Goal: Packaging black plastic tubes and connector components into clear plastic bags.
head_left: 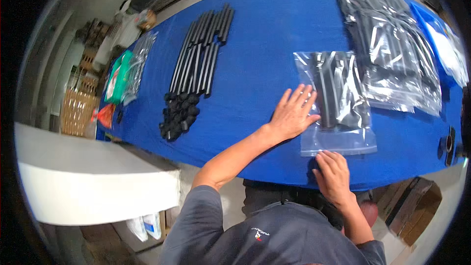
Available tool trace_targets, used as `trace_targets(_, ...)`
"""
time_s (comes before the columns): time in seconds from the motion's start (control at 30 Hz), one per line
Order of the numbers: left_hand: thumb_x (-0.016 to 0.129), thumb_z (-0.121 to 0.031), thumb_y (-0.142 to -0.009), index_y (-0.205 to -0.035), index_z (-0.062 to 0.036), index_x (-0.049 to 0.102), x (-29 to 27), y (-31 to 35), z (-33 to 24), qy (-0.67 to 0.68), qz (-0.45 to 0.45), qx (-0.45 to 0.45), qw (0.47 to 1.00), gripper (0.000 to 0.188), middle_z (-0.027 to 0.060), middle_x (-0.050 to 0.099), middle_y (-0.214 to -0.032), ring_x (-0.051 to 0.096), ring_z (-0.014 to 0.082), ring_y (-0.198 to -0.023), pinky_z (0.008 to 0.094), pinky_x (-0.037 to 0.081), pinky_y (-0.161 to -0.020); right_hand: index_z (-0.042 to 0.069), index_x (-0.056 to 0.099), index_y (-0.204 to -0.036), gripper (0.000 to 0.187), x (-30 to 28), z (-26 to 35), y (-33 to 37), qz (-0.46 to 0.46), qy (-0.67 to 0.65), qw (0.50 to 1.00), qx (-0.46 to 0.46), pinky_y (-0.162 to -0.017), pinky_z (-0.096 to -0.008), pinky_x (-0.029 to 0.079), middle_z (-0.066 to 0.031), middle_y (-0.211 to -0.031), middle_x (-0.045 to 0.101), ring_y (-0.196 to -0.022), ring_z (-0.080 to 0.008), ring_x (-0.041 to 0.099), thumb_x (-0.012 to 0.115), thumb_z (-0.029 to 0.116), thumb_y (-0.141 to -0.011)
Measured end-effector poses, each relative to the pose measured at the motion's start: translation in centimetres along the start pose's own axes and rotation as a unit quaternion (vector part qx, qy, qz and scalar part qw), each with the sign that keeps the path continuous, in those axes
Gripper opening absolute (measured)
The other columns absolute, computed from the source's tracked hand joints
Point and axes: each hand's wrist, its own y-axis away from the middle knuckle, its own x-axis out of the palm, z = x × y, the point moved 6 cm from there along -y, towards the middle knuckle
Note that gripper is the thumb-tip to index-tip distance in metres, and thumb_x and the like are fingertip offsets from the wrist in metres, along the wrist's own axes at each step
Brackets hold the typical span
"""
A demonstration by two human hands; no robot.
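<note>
On blue cloth [260, 34], a flat clear plastic bag [338, 142] is lying before you.
Slim black rods [197, 68] are lying left of it, behind round black pieces [179, 113]; bulky clear plastic bags [392, 102], right.

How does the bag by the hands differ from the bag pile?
The bag lies on its own, while the bag pile has several overlapping bags. The bag covers less of the table than the bag pile. The left hand is on the bag and the right hand at its lower edge; neither touches the bag pile. Both are clear plastic with long black pieces inside.
</note>
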Motion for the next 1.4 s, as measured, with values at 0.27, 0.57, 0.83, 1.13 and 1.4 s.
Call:
trace_targets(0.27, 0.062, -0.023, -0.091, -0.122, 0.0017, 0.058, -5.8, -3.3, 19.7, -0.13, -0.159, -0.109, 0.973, 0.04, 0.0282, 0.058, -0.126, 0.05, 0.0432, -0.125, 0.0498, 0.042, -0.105, 0.0, 0.06, -0.113, 0.043, 0.2, 0.3, 0.3, -0.08, -0.016, 0.997, 0.015, -0.09, -0.0481, 0.045, -0.0148, -0.107, 0.061, -0.1, -0.035, 0.059, 0.073, 0.0, -0.071)
trace_targets(0.57, 0.06, -0.009, -0.088, -0.108, -0.0014, 0.061, -5.3, -6.4, 32.5, -0.205, -0.093, -0.259, 0.939, 0.021, 0.0214, 0.063, -0.104, 0.06, 0.0395, -0.104, 0.053, 0.051, -0.087, 0.001, 0.06, -0.108, 0.042, 0.7, 0.5, 0.8, -0.068, 0.013, 0.998, 0.004, -0.088, -0.0496, 0.047, -0.0132, -0.101, 0.063, -0.095, -0.0334, 0.061, 0.068, 0.0, -0.067)
trace_targets(0.83, 0.058, -0.009, -0.087, -0.116, -0.0026, 0.063, -5.8, -6.7, 34.7, -0.144, -0.097, -0.384, 0.907, 0.03, 0.0254, 0.063, -0.114, 0.063, 0.0443, -0.104, 0.0497, 0.054, -0.09, 0.0, 0.061, -0.105, 0.038, 0.8, 0.6, 0.5, -0.062, 0.014, 0.998, 0.01, -0.087, -0.0502, 0.047, -0.0146, -0.099, 0.063, -0.094, -0.0347, 0.061, 0.067, -0.002, -0.067)
trace_targets(1.13, 0.061, -0.029, -0.082, -0.104, -0.0133, 0.074, -4.9, 4.2, 10.6, 0.067, -0.028, -0.271, 0.96, 0.03, 0.021, 0.067, -0.094, 0.067, 0.0408, -0.085, 0.0542, 0.054, -0.078, -0.003, 0.058, -0.116, 0.041, 0.2, 1.7, 0.2, -0.078, 0.017, 0.997, 0.014, -0.094, -0.05, 0.044, -0.0203, -0.108, 0.061, -0.103, -0.0402, 0.058, 0.067, -0.003, -0.076)
trace_targets(1.4, 0.071, -0.037, -0.086, -0.118, -0.0119, 0.068, -7.9, 12.5, 2.0, 0.163, -0.102, -0.251, 0.949, 0.041, 0.0131, 0.064, -0.083, 0.066, 0.0333, -0.074, 0.0432, 0.053, -0.062, -0.002, 0.03, -0.15, 0.074, -0.1, 7.1, -6.8, -0.027, -0.176, 0.982, 0.069, -0.098, -0.0443, 0.044, -0.0216, -0.119, 0.06, -0.108, -0.0332, 0.058, 0.066, -0.001, -0.085)
